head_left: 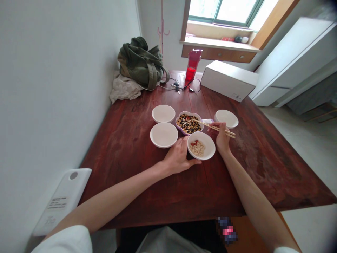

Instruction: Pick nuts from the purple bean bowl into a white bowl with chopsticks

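Observation:
My left hand (180, 157) is wrapped round the side of a white bowl (210, 147) that holds pale seeds and a few red pieces (197, 147). In my right hand (222, 137) is a pair of wooden chopsticks (218, 129), their tips over the mixed beans and grains (188, 123) in a purple scalloped bowl (182, 130). Whether the tips pinch anything is too small to tell. Two white bowls, one behind (163, 114) and one in front (163, 135), stand left of the purple bowl. Another white bowl (226, 118) is to the right, beyond my right hand.
On the dark red wooden table (126, 151), a green bag (139, 63) and pale cloth (125, 88) lie against the wall. Keys (177, 88), a cable, a red bottle (193, 66) and a white box (229, 80) are at the far end. A white device (63, 200) is at the left edge.

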Available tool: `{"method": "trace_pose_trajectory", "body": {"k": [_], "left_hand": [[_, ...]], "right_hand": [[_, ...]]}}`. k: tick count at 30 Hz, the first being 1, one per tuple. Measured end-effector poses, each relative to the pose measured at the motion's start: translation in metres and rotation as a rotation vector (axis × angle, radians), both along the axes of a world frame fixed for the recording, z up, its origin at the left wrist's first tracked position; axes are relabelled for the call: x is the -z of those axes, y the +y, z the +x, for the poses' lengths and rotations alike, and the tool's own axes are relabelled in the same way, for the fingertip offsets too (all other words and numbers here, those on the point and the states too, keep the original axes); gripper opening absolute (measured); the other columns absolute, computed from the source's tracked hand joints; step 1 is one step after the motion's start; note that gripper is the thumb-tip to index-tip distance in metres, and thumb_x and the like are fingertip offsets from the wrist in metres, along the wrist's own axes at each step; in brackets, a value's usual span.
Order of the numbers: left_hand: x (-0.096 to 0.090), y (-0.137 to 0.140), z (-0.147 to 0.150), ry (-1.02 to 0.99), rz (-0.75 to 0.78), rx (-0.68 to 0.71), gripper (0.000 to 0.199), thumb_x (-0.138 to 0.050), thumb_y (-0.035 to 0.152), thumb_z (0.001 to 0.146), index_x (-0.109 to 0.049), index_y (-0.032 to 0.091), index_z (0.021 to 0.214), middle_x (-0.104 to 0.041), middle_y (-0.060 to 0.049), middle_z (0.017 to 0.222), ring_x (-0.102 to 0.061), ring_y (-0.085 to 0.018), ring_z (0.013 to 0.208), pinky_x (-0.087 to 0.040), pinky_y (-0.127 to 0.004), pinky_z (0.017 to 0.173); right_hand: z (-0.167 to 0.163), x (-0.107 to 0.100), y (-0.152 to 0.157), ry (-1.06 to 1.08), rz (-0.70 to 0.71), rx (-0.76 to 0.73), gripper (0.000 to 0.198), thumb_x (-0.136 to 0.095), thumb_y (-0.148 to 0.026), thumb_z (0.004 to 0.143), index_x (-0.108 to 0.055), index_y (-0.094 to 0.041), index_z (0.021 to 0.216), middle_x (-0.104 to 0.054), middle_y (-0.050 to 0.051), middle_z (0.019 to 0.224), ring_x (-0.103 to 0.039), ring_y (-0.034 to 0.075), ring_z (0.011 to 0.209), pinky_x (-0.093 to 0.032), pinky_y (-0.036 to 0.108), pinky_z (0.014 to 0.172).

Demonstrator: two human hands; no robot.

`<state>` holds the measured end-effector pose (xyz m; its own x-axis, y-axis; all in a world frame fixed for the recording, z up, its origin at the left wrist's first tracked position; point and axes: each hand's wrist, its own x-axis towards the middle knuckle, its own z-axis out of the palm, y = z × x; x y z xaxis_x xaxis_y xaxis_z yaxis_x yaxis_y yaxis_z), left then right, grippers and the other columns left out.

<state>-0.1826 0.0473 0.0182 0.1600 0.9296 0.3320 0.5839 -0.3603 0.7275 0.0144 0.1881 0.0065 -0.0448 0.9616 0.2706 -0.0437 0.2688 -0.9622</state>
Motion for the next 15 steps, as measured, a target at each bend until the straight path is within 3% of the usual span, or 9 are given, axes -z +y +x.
{"method": "trace_pose_trajectory", "body": {"k": [15], "left_hand": [[0.0034, 0.0007, 0.0000, 0.011, 0.014, 0.004, 0.102, -0.086, 0.059, 0.072, -0.032, 0.019, 0.148, -0.052, -0.019, 0.143, -0.053, -0.040, 0.131, -0.042, -0.060, 0.113]], "right_hand": [[0.0013, 0.0078, 0.0055, 0.158, -0.136, -0.105, 0.063, -0.042, -0.079, 0.091, -0.070, -0.022, 0.088, -0.068, 0.002, 0.069, -0.060, 0.013, 0.053, -0.047, 0.023, 0.047]]}}
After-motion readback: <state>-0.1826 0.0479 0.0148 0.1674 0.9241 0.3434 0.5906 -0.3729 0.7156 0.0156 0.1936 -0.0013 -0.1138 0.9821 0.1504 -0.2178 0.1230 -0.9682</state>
